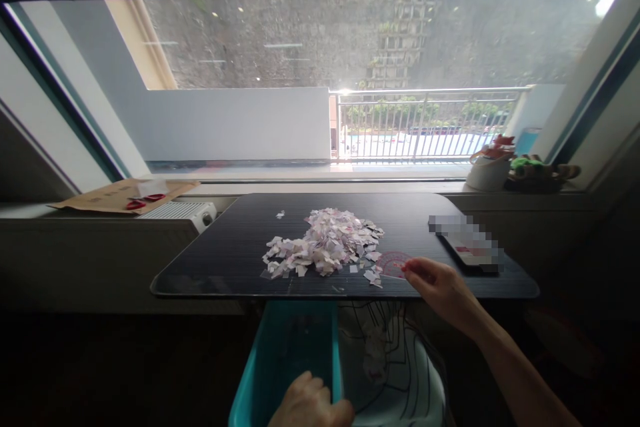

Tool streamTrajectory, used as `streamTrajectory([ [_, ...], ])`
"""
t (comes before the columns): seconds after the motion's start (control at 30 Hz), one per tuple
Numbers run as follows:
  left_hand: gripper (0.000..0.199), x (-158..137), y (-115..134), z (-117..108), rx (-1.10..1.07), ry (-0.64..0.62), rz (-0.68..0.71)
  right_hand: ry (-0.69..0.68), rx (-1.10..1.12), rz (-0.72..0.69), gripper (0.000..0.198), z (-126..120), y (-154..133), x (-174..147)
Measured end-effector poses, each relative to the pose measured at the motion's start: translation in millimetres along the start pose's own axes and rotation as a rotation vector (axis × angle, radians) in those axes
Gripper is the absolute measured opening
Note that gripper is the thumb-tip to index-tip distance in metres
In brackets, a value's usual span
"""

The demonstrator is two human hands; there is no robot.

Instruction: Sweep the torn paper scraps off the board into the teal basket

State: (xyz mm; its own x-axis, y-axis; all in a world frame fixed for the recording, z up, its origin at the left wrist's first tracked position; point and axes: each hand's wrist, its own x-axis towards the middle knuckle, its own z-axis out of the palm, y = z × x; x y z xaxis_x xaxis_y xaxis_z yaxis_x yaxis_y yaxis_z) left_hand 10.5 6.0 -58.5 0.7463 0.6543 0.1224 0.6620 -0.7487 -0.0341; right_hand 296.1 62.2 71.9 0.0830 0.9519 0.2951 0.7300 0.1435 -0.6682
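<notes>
A heap of small torn paper scraps lies on the dark table. My right hand pinches one end of a clear protractor with red markings, just right of the heap. The protractor lies close to the tabletop and touches or nearly touches the nearest scraps. Below the table's front edge, my left hand is closed on the near rim of a teal plastic bin. Its fingertips are hidden. The bin's open top faces up under the edge.
A dark slab with a blurred-out surface lies on the table's right. Red scissors rest on brown paper at the left sill. A white pot stands on the right sill. A pale, black-lined surface is right of the bin.
</notes>
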Motion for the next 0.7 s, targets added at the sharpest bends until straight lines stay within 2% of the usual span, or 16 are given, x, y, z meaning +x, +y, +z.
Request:
streamTrajectory([
  [0.2, 0.032, 0, -2, 4, 0.031, 0.011, 0.026, -0.001, -0.022, 0.002, 0.030, 0, -1, -2],
  [0.3, 0.043, 1, -2, -7, 0.035, 0.029, 0.051, -0.053, -0.019, -0.020, 0.027, -2, -4, -6],
  [0.43, 0.034, 2, -1, -23, 0.018, 0.003, 0.077, -0.126, 0.027, -0.036, 0.027, -5, -7, -9],
  [0.63, 0.023, 1, 1, -4, 0.024, -0.045, -0.007, -0.048, 0.078, 0.029, 0.030, 4, -4, 0],
  [0.7, 0.024, -1, 0, 1, 0.023, -0.038, -0.016, -0.067, 0.075, 0.017, 0.031, 8, -4, 2],
])
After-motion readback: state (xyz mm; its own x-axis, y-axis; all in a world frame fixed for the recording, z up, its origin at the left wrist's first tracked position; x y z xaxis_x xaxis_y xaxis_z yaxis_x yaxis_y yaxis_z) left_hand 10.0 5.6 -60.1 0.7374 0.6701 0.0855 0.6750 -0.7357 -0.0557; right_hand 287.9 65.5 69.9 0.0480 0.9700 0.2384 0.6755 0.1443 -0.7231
